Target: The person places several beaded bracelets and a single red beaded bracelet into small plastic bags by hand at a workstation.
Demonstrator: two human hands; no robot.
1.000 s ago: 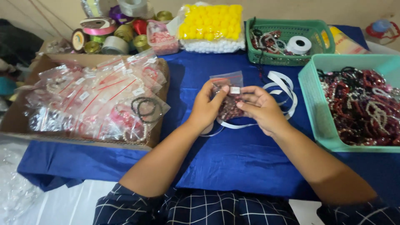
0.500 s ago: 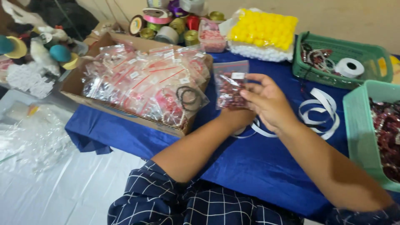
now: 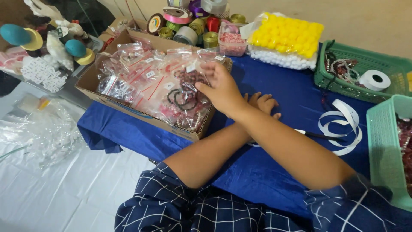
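Reaching across, the right hand (image 3: 221, 88) now lies spread flat on the light, slippery bracelet bags (image 3: 171, 90) in the cardboard box (image 3: 141, 115); the left hand (image 3: 264, 104) rests loosely curled, empty. Bags likely pinch best by their corners.

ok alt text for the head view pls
A person's right hand reaches across their left hand over clear bagged bead bracelets in a brown cardboard box on a blue tablecloth. Ribbon spools and green plastic baskets stand around.
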